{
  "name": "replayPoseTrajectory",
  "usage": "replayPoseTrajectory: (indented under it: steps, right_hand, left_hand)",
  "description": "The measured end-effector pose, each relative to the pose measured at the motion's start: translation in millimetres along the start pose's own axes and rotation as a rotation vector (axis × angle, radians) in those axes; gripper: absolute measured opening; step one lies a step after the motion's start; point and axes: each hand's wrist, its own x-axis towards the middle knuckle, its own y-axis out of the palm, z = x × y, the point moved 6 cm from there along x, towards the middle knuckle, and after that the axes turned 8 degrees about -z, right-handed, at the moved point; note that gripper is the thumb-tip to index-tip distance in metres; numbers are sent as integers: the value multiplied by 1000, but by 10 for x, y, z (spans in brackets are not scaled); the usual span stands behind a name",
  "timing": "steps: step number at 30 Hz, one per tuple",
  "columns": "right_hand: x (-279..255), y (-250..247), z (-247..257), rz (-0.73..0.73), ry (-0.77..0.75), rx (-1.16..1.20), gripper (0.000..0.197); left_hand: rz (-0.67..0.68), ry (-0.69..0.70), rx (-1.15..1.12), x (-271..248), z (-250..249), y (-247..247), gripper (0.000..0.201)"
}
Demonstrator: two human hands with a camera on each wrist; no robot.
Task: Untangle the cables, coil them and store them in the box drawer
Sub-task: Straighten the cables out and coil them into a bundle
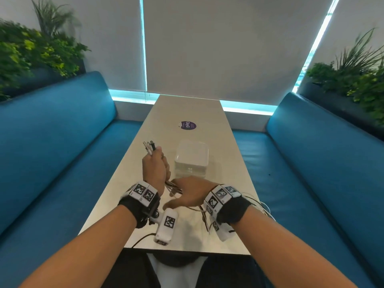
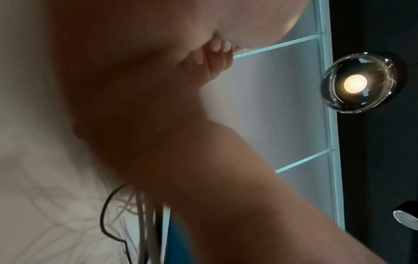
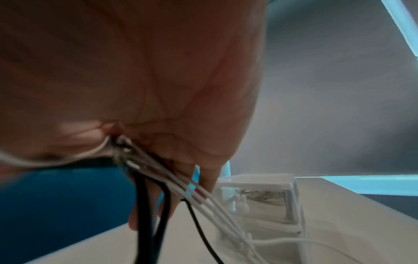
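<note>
A bundle of white and black cables (image 1: pixel 173 189) runs between my two hands above the table. My left hand (image 1: pixel 154 164) is raised and grips one end of the bundle, so the plug ends (image 1: pixel 150 146) stick up out of the fist. Its fingers (image 2: pixel 214 57) are curled tight. My right hand (image 1: pixel 185 194) holds the same cables lower down, near the table's front. The strands (image 3: pixel 203 196) run out from under its palm. The translucent box drawer (image 1: pixel 191 161) stands just beyond both hands, shut as far as I can see, and shows again as the box (image 3: pixel 260 189).
The long pale table (image 1: pixel 187 109) carries a round purple sticker (image 1: pixel 187 125) farther back. Loose cable loops (image 1: pixel 264 206) hang past its right edge by my right wrist. Blue benches (image 1: pixel 52 142) flank both sides, with plants behind. A round lamp (image 2: pixel 357 82) hangs overhead.
</note>
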Motion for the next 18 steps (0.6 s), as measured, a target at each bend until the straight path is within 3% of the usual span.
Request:
replayPoseTrajectory:
  steps: [3,5,9,14,18]
  right_hand:
    - [55,147,-12,-61,-9,33,24]
    - [57,137,-86,-175,23,128,14]
    - [25,80,-365,-379,44,75,28]
    - [-85,169,-553,-185,168,370,50]
    - [-267,270,-693,-90,216,400,49]
  left_hand:
    - [28,19,1,-7,-35,-5,39]
    - [23,30,-31,50,-134,-26,39]
    - [16,26,-99,263,-315,-116,38]
    - [19,2,-25,417,-100,-356,39]
    - [7,-28,94,469,148,-583,39]
